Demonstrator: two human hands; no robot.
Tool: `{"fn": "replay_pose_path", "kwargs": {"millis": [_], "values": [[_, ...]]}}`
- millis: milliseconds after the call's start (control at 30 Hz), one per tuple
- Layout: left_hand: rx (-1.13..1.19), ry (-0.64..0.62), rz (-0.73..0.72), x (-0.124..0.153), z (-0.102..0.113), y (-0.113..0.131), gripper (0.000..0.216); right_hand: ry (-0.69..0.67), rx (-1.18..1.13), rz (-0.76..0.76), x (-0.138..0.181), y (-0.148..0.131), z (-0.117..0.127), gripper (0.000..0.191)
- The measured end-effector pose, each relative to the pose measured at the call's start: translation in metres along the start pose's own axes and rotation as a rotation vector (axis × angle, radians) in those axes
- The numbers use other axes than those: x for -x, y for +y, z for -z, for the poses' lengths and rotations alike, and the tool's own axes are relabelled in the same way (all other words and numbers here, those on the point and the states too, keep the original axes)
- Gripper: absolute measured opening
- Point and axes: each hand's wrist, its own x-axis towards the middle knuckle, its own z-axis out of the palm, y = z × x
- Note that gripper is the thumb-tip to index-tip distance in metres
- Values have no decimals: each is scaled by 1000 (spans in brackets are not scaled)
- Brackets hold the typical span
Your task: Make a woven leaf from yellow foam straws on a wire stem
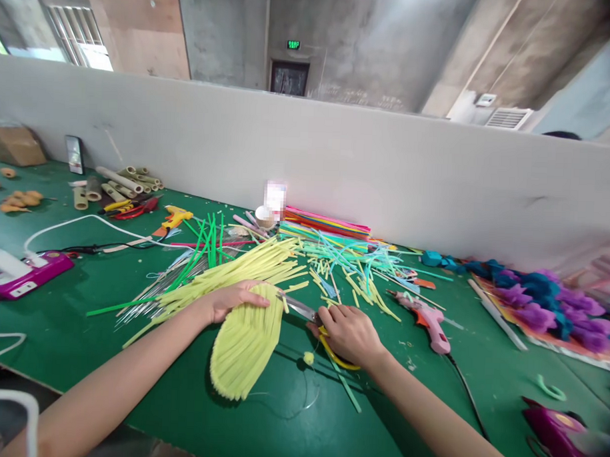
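My left hand (240, 299) is closed on the upper end of a flat, oval yellow piece (245, 350) built from rows of fuzzy pipe cleaners. My right hand (349, 333) grips yellow-handled scissors (336, 355). Their metal blades point left and meet a short yellow end at the piece's upper right edge. Whether the blades are fully closed is hard to make out. Behind my left hand lies a heap of long yellow pipe cleaners (244, 260). A small yellow tuft (308, 358) rests on the table below the scissors.
A pink glue gun (426, 319) with a black cord lies right of my right hand. Farther back are a yellow glue gun (176, 217), bamboo tubes (124, 182) and coloured pipe cleaner bundles (330, 223). Purple flowers (537, 306) sit at right, a purple power strip (30, 275) at left.
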Motion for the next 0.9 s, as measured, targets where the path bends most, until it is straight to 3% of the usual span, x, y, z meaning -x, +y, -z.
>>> {"fn": "replay_pose_path", "kwargs": {"millis": [133, 333, 567, 767, 900], "values": [[9, -25, -8, -1, 0, 0, 44, -10, -41, 37, 2, 3, -4, 37], [-25, 43, 36, -1, 3, -1, 41, -79, -92, 45, 3, 1, -6, 37], [-6, 71, 64, 1, -1, 1, 46, -236, -125, 2, 1, 13, 13, 41], [6, 90, 70, 4, -8, 2, 48, -353, -60, -267, 4, 26, 25, 39], [-43, 193, 102, 6, -11, 2, 56, -439, -80, -438, 5, 25, 22, 33]]}}
